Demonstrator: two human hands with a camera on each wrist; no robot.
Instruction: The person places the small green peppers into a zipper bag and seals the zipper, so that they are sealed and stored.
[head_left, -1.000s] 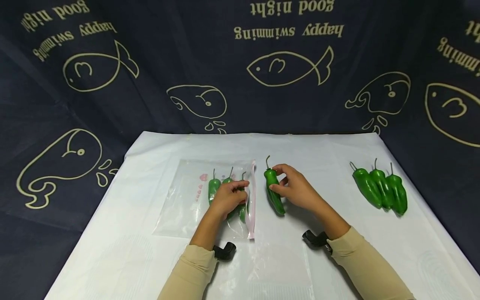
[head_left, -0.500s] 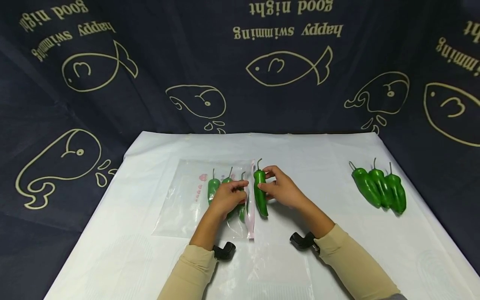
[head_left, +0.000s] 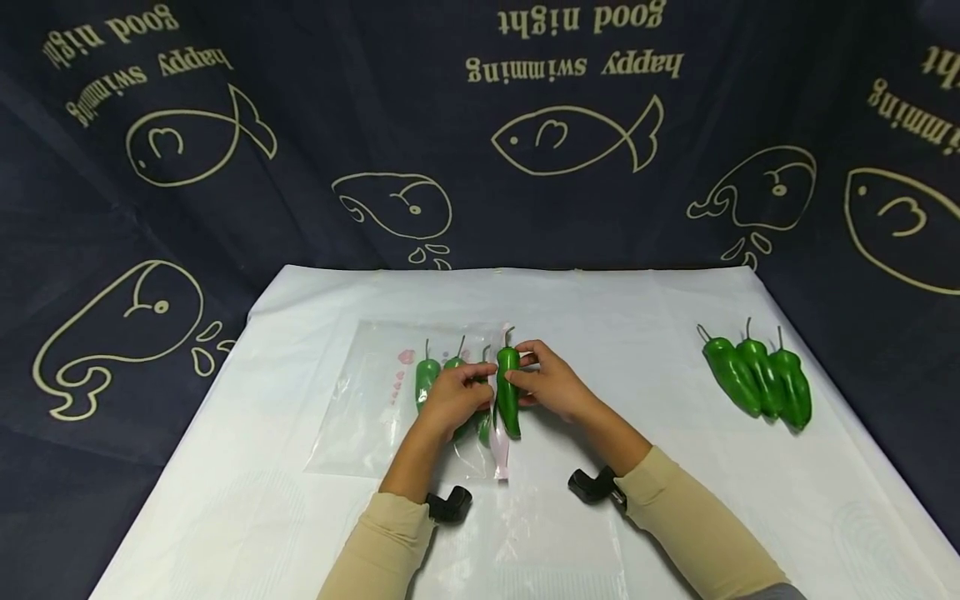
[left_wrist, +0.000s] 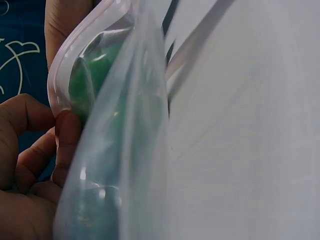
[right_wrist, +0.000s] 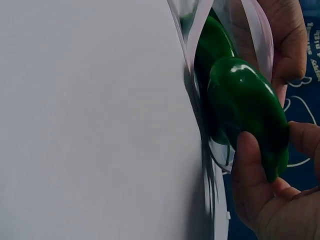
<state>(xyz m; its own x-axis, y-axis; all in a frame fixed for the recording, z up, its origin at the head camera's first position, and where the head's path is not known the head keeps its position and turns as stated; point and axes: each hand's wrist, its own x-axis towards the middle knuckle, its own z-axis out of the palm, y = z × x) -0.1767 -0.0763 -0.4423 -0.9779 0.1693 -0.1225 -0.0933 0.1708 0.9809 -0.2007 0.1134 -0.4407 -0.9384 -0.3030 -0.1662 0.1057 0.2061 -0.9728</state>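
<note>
A clear zip bag (head_left: 360, 417) with a pink zip edge (left_wrist: 54, 75) lies flat on the table, green peppers (head_left: 427, 377) inside it. My left hand (head_left: 453, 400) pinches the upper layer of the bag's mouth between thumb and fingertip, and the mouth gapes there. At that opening my right hand (head_left: 551, 383) holds another green pepper (head_left: 507, 392) by its sides, stem pointing away from me. In the right wrist view this pepper (right_wrist: 245, 97) sits between the parted pink edges, in front of a pepper in the bag. My left hand partly covers the bagged peppers.
Three green peppers (head_left: 761, 379) lie side by side at the table's right. Another flat clear plastic sheet or bag (head_left: 558, 533) lies near the front of the white-covered table (head_left: 247, 517). A dark printed curtain (head_left: 600, 225) hangs behind.
My right hand has carried the pepper leftward from beside the bag to its mouth, and the pepper has turned more upright in view. The left hand has stayed at the bag's edge.
</note>
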